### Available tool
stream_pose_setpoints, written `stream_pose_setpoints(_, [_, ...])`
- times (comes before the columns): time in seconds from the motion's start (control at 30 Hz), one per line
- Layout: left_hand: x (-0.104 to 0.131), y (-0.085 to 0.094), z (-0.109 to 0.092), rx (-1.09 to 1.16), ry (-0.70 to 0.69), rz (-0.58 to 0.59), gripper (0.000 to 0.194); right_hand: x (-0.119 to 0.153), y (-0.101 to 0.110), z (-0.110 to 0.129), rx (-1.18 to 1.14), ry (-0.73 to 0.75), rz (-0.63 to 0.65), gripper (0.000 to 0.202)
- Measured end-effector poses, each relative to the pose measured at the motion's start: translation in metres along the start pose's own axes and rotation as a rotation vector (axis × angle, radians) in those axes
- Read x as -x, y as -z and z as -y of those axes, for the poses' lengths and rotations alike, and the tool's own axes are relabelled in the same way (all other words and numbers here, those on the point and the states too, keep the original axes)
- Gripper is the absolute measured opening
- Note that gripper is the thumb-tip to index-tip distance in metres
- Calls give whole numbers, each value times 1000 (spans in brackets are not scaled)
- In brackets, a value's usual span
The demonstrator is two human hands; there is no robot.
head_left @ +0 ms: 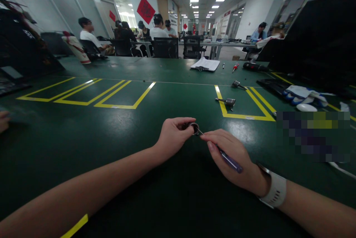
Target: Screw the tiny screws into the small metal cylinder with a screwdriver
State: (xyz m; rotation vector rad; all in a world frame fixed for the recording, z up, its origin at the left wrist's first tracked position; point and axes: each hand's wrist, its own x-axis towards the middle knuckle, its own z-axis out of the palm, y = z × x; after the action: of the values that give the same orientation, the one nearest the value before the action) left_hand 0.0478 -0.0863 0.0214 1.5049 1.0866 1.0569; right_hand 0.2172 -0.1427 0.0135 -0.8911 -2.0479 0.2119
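My left hand [174,136] is closed on a small round metal part [195,127] with a dark hollow, its open end turned towards my right hand. Much of that part is covered by the fingers. In my right hand [232,156] lies a screwdriver [230,161] with a purple see-through handle, gripped like a pen. Its thin shaft points at the hollow of the metal part; whether the tip touches it I cannot tell. Beyond my hands, two metal pieces with a wide head and a thin stem, one nearer [229,102] and one farther [238,84], lie on the green table [133,130].
Yellow tape outlines [116,106] mark the table. At the right are white-and-blue gloves [304,95], a white oval object [306,108] and a black power tool [255,67]. Farther back lie a clipboard with paper [205,64] and a red screwdriver [235,67]. Another person's hand [3,121] shows at the left edge.
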Motion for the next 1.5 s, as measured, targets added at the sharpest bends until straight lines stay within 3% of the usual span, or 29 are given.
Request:
stream_pose_setpoints(0.37, [1, -1, 1, 1, 11, 3, 26, 0, 0, 3, 45, 48, 32, 28])
stream_pose_setpoints(0.47, [-1, 0, 0, 13, 22, 11, 24, 1, 2, 3, 2, 24, -21, 26])
stream_pose_setpoints(0.53, [-4, 4, 1, 38, 36, 2, 24, 1, 4, 3, -62, -71, -79, 23])
stream_pose_setpoints(0.6, [-7, 9, 2, 86, 49, -18, 27, -1, 5, 1, -163, -256, -107, 21])
stream_pose_setpoints(0.73, [-12, 17, 3, 224, 83, -81, 38, -6, 3, -9, -404, -626, -57, 25])
stream_pose_setpoints(0.83, [-13, 19, 1, 297, 100, -72, 33, -8, 1, -14, -506, -726, -35, 26])
stream_pose_setpoints(1.03, [-14, 17, -2, 464, 137, -45, 28, -6, -1, -16, -528, -713, -24, 26])
stream_pose_setpoints(1.27, [-14, 18, -4, 577, 150, -21, 22, -9, 1, -11, -371, -668, 54, 26])
stream_pose_setpoints(1.5, [-16, 21, -2, 550, 170, 4, 15, -9, 8, -7, -196, -570, 159, 26])
